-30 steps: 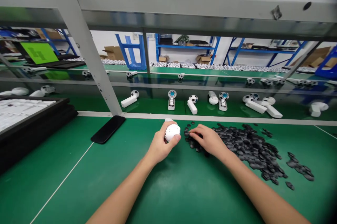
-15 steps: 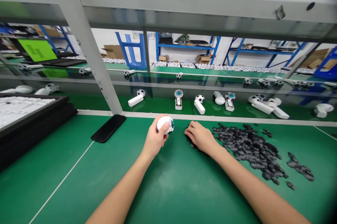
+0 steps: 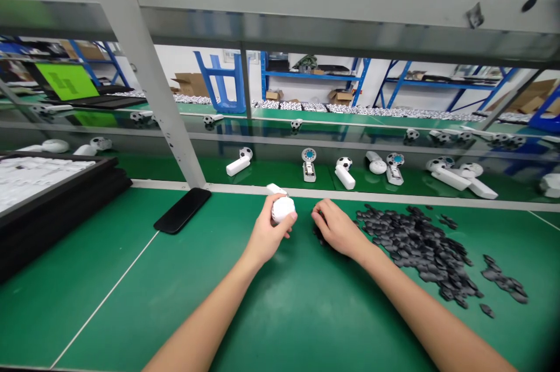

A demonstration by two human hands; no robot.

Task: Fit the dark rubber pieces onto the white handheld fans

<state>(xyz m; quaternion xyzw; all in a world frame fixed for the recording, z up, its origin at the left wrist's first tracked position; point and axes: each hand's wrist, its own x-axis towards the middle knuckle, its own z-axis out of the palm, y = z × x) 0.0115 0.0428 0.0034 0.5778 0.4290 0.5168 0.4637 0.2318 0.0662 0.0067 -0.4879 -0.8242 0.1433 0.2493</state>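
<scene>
My left hand (image 3: 266,238) is closed, gripping a white plastic rounded shell (image 3: 283,209) with a short white stem (image 3: 275,189) poking out past my fingers. The shell sits well left of the heap of small flat black pieces (image 3: 417,249) spread on the green-topped desk (image 3: 109,296). My right hand (image 3: 339,230) is curled palm-down on the desk, just left of the heap, over a few stray black pieces (image 3: 319,234). I cannot tell whether it is holding one.

Far left of the heap, a stack of black trays (image 3: 70,181) carries rows of small white parts (image 3: 39,176), too small to make out. Between that stack and my left hand lies a black smartphone (image 3: 181,210), face down or dark. Beyond the heap, on a glass-topped shelf (image 3: 271,172), stand white handles with football-patterned heads (image 3: 238,162) and a white unit with a blue ring (image 3: 308,164). Further back, past the shelf, cardboard boxes (image 3: 340,95) sit on a blue steel rack (image 3: 315,75), and a laptop's lime-green screen (image 3: 65,81) shows only a dark shape, with no words I can read.
</scene>
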